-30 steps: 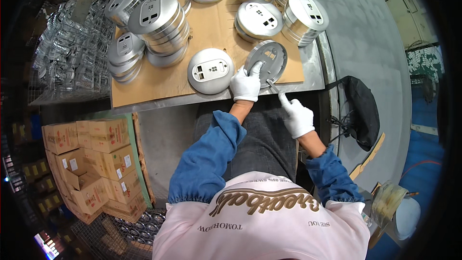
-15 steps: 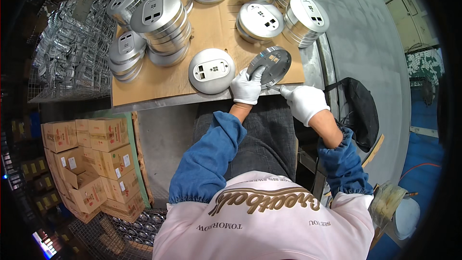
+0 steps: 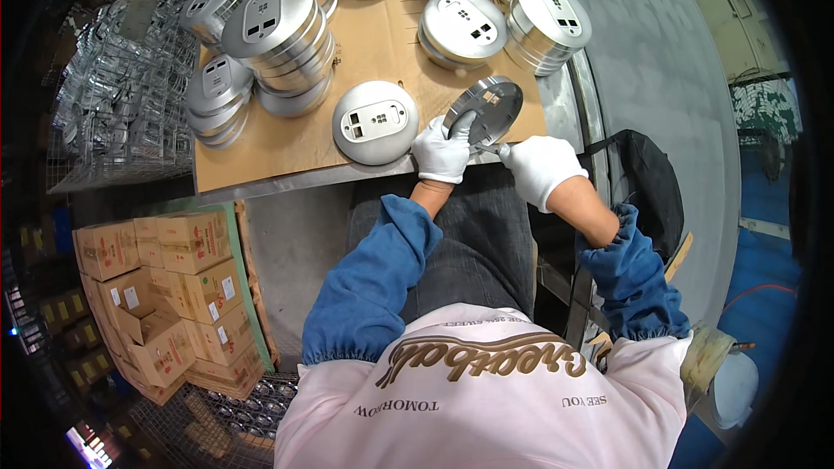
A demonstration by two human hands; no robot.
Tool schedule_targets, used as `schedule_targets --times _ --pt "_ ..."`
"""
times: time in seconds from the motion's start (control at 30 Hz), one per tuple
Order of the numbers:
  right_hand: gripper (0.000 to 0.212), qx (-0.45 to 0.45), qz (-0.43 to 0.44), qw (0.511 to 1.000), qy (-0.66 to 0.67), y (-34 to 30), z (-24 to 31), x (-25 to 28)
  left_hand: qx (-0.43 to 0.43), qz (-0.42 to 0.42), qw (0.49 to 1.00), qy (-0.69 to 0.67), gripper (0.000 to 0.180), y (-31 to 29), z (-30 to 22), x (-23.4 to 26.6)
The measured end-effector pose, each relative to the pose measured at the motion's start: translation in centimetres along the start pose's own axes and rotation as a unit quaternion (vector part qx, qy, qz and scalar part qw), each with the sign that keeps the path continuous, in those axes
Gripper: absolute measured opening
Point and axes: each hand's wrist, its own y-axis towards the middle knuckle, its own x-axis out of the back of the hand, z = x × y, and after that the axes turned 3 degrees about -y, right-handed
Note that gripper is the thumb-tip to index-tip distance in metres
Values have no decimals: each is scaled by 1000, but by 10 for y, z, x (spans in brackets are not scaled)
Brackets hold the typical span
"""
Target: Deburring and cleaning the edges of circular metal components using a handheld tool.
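Note:
My left hand (image 3: pixel 441 151), in a white glove, grips the near left rim of a round grey metal cover (image 3: pixel 497 115). The cover is tilted up off the table, with its hollow inner side and cutouts in view. In my gloved right hand (image 3: pixel 545 174) is a thin metal hand tool (image 3: pixel 488 148), its tip at the cover's lower rim; its exact kind is too small to make out. To the left of my left hand lies another silver cover (image 3: pixel 375 141), outer face up, with an oval recessed panel and small openings.
Stacks of similar covers (image 3: pixel 278 43) stand along the far side of the cardboard-topped table (image 3: pixel 373 52). A wire basket (image 3: pixel 113 113) of metal parts is at the left, above piled cartons (image 3: pixel 187 295). A black bag or cloth (image 3: pixel 647 191) hangs at the right.
The cover in my left hand has turned slightly, showing its inner face at another angle. My right hand and the tool have shifted a little toward it. The whole view has moved slightly.

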Motion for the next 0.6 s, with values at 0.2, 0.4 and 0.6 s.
schedule_targets --times 0.2,0.4,0.6 --pt "20 -4 -47 999 25 -12 7 -23 -5 -10 1000 9 32 2 4 -2" --pt "58 -76 -115 990 13 -29 21 -95 31 -15 999 12 30 6 -9 -1" --pt "56 -90 -318 923 196 -24 17 -127 118 4 993 12 32 9 -14 2"
